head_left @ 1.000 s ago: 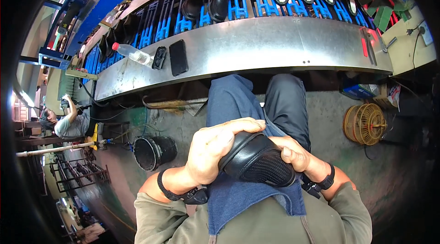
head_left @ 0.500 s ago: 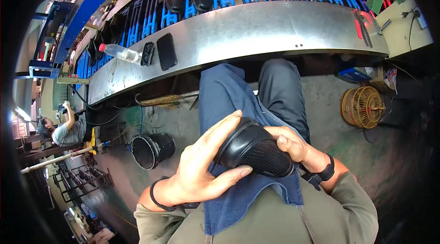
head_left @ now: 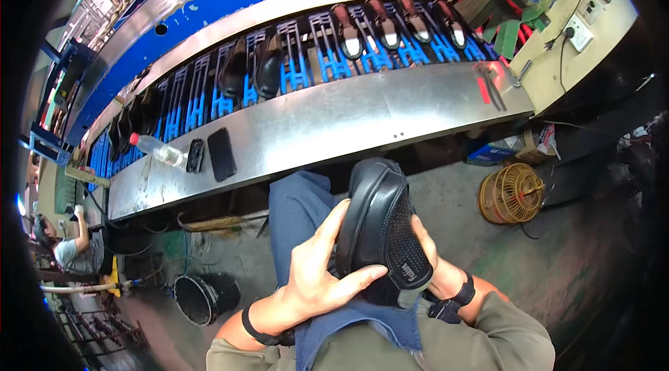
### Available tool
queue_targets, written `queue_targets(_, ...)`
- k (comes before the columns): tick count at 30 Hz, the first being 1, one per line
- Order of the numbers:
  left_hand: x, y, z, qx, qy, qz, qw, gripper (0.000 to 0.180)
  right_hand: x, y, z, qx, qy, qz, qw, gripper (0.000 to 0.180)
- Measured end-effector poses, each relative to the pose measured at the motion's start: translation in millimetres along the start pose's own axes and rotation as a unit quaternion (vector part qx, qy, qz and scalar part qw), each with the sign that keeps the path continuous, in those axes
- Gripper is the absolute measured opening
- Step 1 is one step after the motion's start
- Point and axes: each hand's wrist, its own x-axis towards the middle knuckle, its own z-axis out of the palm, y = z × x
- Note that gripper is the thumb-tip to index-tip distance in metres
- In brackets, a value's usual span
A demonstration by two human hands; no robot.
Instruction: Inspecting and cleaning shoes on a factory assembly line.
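Note:
A black leather shoe [head_left: 380, 225] with a pattern of small perforations is held in both hands above my lap. It is tilted, its thick sole edge on the left and the perforated upper facing right. My left hand [head_left: 317, 266] grips the sole side, thumb along the lower end and fingers stretched up the edge. On the other side my right hand [head_left: 435, 263] presses against the upper; the shoe hides part of its fingers. A dark blue cloth [head_left: 296, 211] covers my leg beneath the shoe.
Ahead runs a metal ledge [head_left: 313, 120] bearing a bottle [head_left: 164, 151], a phone [head_left: 222, 155] and a red-handled tool [head_left: 488, 89]. Behind it, blue racks carry black shoes [head_left: 268, 68] and brown shoes [head_left: 346, 33]. A bucket [head_left: 202, 299] and a round wicker-like cage [head_left: 512, 193] stand on the floor. Another person [head_left: 70, 249] is far left.
The shoe has been turned from lying crosswise to standing more lengthwise, its far end raised away from me. Both hands still hold it. The view has shifted, showing more of the racks.

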Motion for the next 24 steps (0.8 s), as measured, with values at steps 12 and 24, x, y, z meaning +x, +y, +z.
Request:
queue_targets(12, 2.9, -12.9, -21.9, -0.052, -0.068, -0.028, 0.996, 0.068, -1.5, 4.0, 1.8, 0.132, -0.061, 0.025, 0.989, 0.073)
queue_targets(24, -8.4, -34.7, 13.9, -0.299, 0.257, -0.149, 0.907, 0.075, 27.6, 6.3, 50.8, -0.417, 0.056, -0.088, 0.903, 0.063)
